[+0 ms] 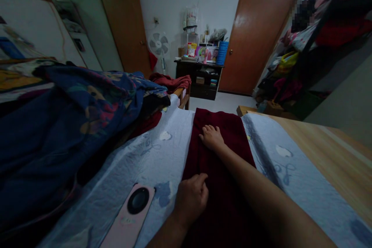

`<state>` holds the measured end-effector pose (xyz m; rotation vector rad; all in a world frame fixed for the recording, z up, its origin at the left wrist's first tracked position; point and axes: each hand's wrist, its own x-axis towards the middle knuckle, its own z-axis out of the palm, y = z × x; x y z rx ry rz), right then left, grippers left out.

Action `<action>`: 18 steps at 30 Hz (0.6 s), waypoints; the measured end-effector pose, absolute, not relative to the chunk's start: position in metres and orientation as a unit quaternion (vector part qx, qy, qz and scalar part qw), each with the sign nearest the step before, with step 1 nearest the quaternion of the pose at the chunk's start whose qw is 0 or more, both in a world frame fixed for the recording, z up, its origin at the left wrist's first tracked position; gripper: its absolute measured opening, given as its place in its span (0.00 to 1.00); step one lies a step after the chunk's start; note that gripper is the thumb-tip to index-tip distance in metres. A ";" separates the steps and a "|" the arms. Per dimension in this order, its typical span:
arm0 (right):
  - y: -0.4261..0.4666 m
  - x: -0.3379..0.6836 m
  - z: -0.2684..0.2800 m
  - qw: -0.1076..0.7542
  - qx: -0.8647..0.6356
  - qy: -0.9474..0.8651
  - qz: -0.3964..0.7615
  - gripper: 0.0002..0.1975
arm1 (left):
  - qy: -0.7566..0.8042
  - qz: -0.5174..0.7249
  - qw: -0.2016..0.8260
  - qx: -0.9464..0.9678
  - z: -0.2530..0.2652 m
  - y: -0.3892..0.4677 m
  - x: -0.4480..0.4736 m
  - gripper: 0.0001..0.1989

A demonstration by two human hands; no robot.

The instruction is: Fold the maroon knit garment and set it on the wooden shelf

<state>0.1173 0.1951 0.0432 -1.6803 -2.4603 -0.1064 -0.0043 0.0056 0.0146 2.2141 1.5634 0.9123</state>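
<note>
Our right hand (pixel 212 136) is resting palm down near the centre of the frame, its fingers lying slightly apart and clamping nothing. Our left hand (pixel 192 197) is curling inward at the lower centre; whether its fingers are pinching any fabric, we cannot tell.

Going by size, the pale patterned sheet (pixel 174 151) is spreading widest, running from the lower left to the right side of the frame. Next, the blue blanket (pixel 113 97) is lying heaped across the left, well apart from our right hand. A wooden board (pixel 334 155) is showing beyond the sheet at the right. On the sheet, the dark red cloth (pixel 229 126) is stretching as a long strip from mid-frame down to the bottom edge, under our right hand. Smallest, a pink phone (pixel 129 217) is lying back upward at the lower left, near our left hand but not touching it.

Judging by its drape, we are expecting the cloth to be soft, limp, fairly light and hardly fragile or slippery. We are favouring its far corners or long side edges for a hold, since gripping its middle would probably bunch it.
</note>
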 end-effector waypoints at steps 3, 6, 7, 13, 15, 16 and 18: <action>0.176 0.120 0.051 0.115 -0.531 -0.838 -0.042 0.16 | 0.542 0.309 0.158 0.765 0.016 0.006 -0.005 0.16; 0.145 0.127 0.049 0.124 -0.522 -0.844 -0.017 0.16 | 0.540 0.314 0.172 0.762 0.017 0.006 -0.006 0.15; 0.134 0.130 0.046 0.124 -0.518 -0.846 -0.007 0.17 | 0.543 0.320 0.176 0.756 0.018 0.006 -0.006 0.14; 0.072 0.146 0.044 0.139 -0.504 -0.851 0.043 0.20 | 0.591 0.375 0.237 0.674 0.026 0.006 -0.007 0.12; 0.054 0.148 0.049 0.142 -0.498 -0.854 0.058 0.20 | 0.600 0.376 0.284 0.647 0.029 0.001 -0.009 0.15; 0.045 0.149 0.051 0.144 -0.493 -0.856 0.064 0.20 | 0.601 0.374 0.308 0.635 0.030 -0.005 -0.010 0.17; 0.027 0.149 0.055 0.144 -0.486 -0.859 0.074 0.21 | 0.590 0.377 0.356 0.619 0.032 -0.020 -0.013 0.23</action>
